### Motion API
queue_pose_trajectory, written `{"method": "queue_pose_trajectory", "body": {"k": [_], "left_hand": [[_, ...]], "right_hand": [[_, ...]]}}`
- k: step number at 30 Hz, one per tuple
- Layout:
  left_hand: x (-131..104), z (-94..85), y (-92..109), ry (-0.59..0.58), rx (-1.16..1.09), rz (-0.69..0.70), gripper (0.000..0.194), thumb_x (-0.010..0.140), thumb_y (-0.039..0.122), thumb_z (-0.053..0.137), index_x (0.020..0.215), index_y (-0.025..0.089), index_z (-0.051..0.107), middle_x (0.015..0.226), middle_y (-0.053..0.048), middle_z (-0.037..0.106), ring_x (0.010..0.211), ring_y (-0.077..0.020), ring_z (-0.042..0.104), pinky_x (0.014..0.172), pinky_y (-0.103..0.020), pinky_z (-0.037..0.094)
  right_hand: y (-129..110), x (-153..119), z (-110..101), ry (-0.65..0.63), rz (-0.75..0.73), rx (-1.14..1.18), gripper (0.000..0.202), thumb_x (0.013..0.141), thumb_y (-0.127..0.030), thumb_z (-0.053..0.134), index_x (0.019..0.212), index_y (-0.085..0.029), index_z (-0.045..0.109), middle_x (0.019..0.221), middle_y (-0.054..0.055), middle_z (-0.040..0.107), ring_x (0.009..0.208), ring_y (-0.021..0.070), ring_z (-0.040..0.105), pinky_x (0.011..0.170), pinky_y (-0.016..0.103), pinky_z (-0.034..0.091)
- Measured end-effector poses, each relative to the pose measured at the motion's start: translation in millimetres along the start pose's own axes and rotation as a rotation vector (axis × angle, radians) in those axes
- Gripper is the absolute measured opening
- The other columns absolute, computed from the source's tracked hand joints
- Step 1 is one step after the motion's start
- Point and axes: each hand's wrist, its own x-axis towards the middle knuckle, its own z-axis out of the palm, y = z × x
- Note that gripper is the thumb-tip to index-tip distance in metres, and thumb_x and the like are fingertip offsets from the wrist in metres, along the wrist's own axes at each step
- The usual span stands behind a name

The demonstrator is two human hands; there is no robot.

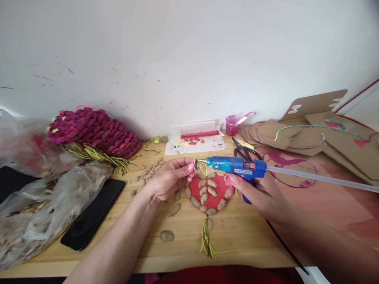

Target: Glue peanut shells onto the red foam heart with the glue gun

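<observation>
My left hand (168,179) pinches a small peanut (196,164) between thumb and fingertips. Wrapped round the handle of a blue glue gun (226,164), my right hand (265,193) points its metal nozzle left, right at the peanut. A clear glue stick (310,176) juts from the gun's back. Below both hands lies a red heart-like piece (218,202), peanuts along its edge and in rows down its middle. A yellow loop (203,169) shows at its top, and a green-yellow tassel (206,238) hangs from its lower tip. Loose peanuts (166,236) lie beside my left forearm.
A black phone (94,215) and plastic bags of peanuts (59,215) lie left, before stacked magenta pieces (94,130). Behind are a star-strewn white sheet (194,146), a paint cup (232,125) and scissors (247,149). Cardboard cutouts (290,136) fill the right. The gun's cord (284,242) crosses the front edge.
</observation>
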Motion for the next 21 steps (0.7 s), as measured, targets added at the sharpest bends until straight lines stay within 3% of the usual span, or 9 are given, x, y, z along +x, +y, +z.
{"method": "queue_pose_trajectory", "body": {"k": [4,21], "left_hand": [[0.2,-0.5,-0.1,0.003,0.007,0.014,0.031,0.065,0.025,0.096,0.083,0.011,0.075,0.068,-0.001,0.066,0.059,-0.0080,0.057,0.059,-0.019,0.046],[-0.7,0.5,4.3,0.024,-0.039,0.072,0.032,0.065,0.027,0.096,0.078,0.012,0.070,0.068,0.000,0.062,0.060,-0.0076,0.056,0.060,-0.018,0.049]], "right_hand": [[0.5,0.5,-0.4,-0.001,0.004,0.012,0.025,0.102,-0.029,0.057,0.078,-0.022,0.055,0.067,-0.001,0.060,0.063,0.0138,0.060,0.058,0.028,0.045],[-3.8,1.9,0.4,-0.034,-0.040,-0.013,0.029,0.102,-0.027,0.055,0.074,-0.023,0.055,0.065,0.000,0.057,0.059,0.0147,0.053,0.054,0.029,0.045]]}}
